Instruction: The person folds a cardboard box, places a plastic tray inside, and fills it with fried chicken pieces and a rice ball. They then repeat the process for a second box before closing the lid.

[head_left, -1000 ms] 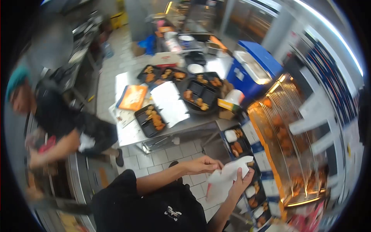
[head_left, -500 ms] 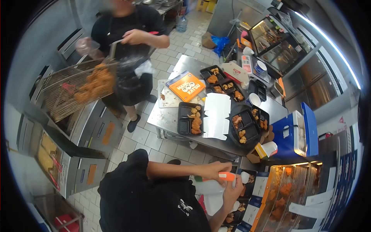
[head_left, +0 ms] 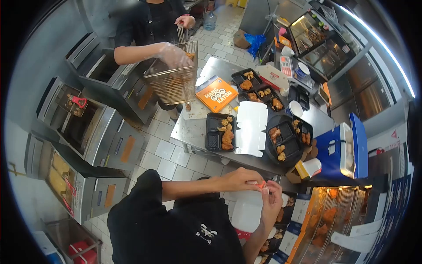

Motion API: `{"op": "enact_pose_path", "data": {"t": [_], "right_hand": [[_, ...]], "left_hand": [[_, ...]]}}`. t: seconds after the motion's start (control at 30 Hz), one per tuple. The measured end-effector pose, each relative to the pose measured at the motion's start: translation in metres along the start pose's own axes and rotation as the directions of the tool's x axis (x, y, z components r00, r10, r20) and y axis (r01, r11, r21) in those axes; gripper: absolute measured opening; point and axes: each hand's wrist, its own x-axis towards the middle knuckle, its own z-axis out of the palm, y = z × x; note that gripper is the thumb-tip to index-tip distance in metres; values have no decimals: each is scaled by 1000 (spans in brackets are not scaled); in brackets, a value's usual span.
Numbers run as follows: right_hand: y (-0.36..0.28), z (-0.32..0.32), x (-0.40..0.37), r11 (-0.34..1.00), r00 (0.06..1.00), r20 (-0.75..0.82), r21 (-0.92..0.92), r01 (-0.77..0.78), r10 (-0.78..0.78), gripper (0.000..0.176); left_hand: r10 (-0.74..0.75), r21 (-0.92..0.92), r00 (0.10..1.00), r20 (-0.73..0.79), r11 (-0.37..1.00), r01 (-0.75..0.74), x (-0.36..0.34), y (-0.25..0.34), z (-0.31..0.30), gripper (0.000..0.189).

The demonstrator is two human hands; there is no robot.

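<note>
My left hand [head_left: 246, 179] is closed in a pinch around a small orange-and-white item [head_left: 262, 185]. Most of that item is hidden by fingers, and I cannot make out its kind. My right hand [head_left: 271, 200] meets the left one, its fingertips pinching the same item from the other side. Below both hands is an open white container [head_left: 247, 211]. Black trays with fried pieces [head_left: 274, 241] line the counter beside my right forearm, partly covered by it.
Across a steel table [head_left: 193, 132], black meal trays [head_left: 221, 132], an orange box [head_left: 216, 94] and a white unfolded carton [head_left: 251, 127] lie spread. A co-worker's gloved hand [head_left: 176, 55] reaches into a wire fryer basket [head_left: 171, 86]. Fryers [head_left: 83, 125] stand left; a lit display case [head_left: 327, 220] is right.
My hands have drawn closer together and up slightly, covering most of the orange-and-white item. The co-worker has swung the basket from the fryers toward the table, a gloved hand now inside it.
</note>
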Motion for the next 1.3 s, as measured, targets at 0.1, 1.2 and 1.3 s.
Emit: {"op": "enact_pose_path", "data": {"t": [0.1, 1.2, 1.3], "right_hand": [[-3, -4, -8, 1000, 998, -53, -14, 20, -21, 7], [-30, -53, -176, 972, 976, 101, -115, 206, -195, 12], [-47, -41, -171, 906, 974, 109, -360, 223, -197, 11]], "left_hand": [[261, 144, 960, -98, 958, -246, -3, 2, 14, 17], [5, 220, 984, 176, 974, -44, -101, 128, 95, 17], [-15, 182, 967, 253, 983, -32, -88, 148, 81, 19]]}}
